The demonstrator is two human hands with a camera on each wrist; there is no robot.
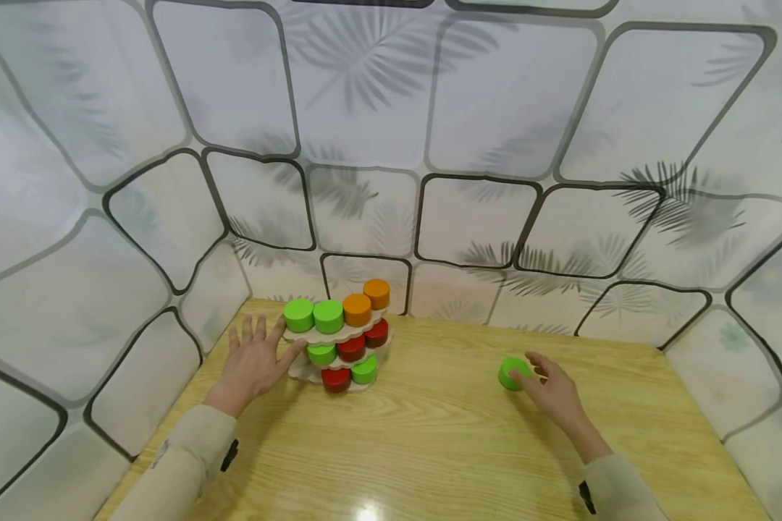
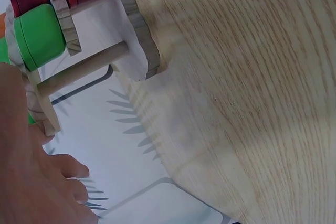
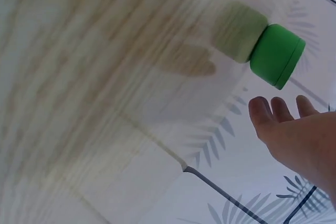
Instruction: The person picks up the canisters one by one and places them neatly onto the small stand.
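A tiered wooden stand (image 1: 306, 371) with scalloped shelves stands at the left of the table. Its top shelf carries two green cylinders (image 1: 329, 316) and two orange cylinders (image 1: 357, 310); red cylinders (image 1: 336, 380) and green ones sit on the lower shelves. At the stand's left end, my left hand (image 1: 254, 365) holds the top shelf's edge between thumb and index finger, the other fingers spread. On the right lies a single green cylinder (image 3: 277, 56) on the table. My right hand (image 1: 556, 394) is beside it, fingers loosely bent, with a gap between fingertips and cylinder in the right wrist view.
The wood-grain table (image 1: 417, 434) meets patterned walls (image 1: 478, 217) at the back and both sides. A round wooden post (image 2: 84, 69) joins two of the stand's shelves at its left end. The stand is close to the back wall.
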